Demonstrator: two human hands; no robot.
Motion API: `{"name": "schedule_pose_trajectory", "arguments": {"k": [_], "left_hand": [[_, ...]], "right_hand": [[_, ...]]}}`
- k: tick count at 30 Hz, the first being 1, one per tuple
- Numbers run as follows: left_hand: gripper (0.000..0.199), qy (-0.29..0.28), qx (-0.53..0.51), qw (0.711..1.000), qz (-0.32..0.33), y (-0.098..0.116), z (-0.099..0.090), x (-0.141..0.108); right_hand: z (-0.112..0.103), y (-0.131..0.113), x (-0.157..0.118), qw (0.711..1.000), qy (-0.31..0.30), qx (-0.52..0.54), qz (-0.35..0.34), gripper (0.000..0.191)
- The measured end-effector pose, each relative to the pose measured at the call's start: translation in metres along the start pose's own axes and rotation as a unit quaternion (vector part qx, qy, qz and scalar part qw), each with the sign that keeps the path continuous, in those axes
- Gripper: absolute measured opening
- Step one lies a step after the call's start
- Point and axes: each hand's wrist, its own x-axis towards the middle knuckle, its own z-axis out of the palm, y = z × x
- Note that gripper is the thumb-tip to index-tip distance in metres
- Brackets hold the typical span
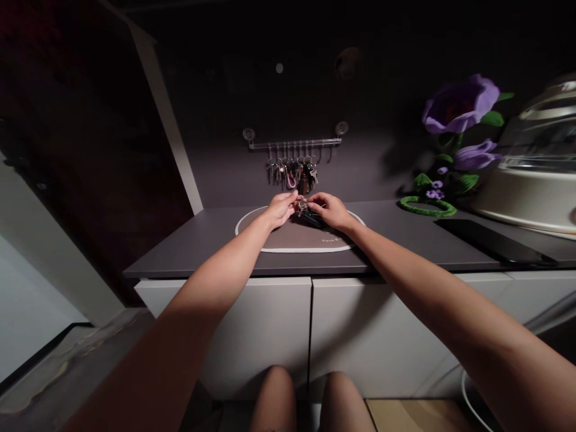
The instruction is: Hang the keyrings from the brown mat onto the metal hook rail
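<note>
Over the mat, my left hand [282, 210] is closed on a small shiny metal bunch that looks like keys [300, 207]. My right hand [332, 211] is at the other side of the bunch, thumb and fingertips pinched together at its edge. Dark, elongated pieces [310, 219] lie beneath the fingers; their exact kind is too dim to tell. Just behind my hands, several keys and key rings [292, 169] dangle from the hooks of a clear wall rail [294, 144]. The brown oval mat [288, 243] has a white rim.
On the right of the grey counter [387, 252] lie a black phone-like slab [495, 241] and a green ring [427, 207] beneath purple craft flowers [463, 108]. A cream appliance with a clear dome [531, 180] stands at far right. White cabinet doors [265, 336] are below.
</note>
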Motion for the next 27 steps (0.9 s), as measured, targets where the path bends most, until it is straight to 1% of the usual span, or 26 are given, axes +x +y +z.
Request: {"name": "schedule_pose_trajectory", "arguments": {"k": [2,5,8,12,15,18,21,24,27], "left_hand": [[0.017,0.000,-0.024,1.000,0.003,0.003,0.001,-0.001],[0.015,-0.002,-0.034,0.999,0.010,0.005,0.003,-0.002],[0.015,-0.013,-0.037,0.999,0.019,0.006,0.004,-0.003],[0.013,-0.023,-0.051,0.998,0.023,0.007,0.006,-0.005],[0.012,-0.025,-0.043,0.998,0.034,0.008,0.008,-0.007],[0.012,-0.023,-0.009,0.999,0.048,0.008,0.007,-0.007],[0.016,-0.022,0.015,0.997,0.070,0.007,0.004,-0.004],[0.020,-0.017,0.027,0.995,0.091,0.004,0.001,0.000],[0.020,-0.008,0.034,0.994,0.105,0.002,0.000,0.003]], "right_hand": [[0.001,0.000,0.000,1.000,0.007,0.016,-0.008,0.020],[0.002,-0.002,0.000,0.999,0.013,0.033,-0.015,0.022],[0.002,-0.006,0.000,1.000,0.016,0.017,-0.015,0.023],[0.002,-0.009,0.000,1.000,0.002,-0.005,-0.005,0.021],[0.004,-0.010,0.001,0.999,-0.010,0.034,0.004,0.017],[0.004,-0.012,0.003,0.995,-0.012,0.103,0.013,0.015],[0.002,-0.016,0.003,0.985,-0.013,0.169,0.032,0.016],[-0.002,-0.021,0.003,0.980,0.000,0.190,0.058,0.019],[-0.006,-0.022,0.003,0.976,0.019,0.205,0.074,0.019]]}}
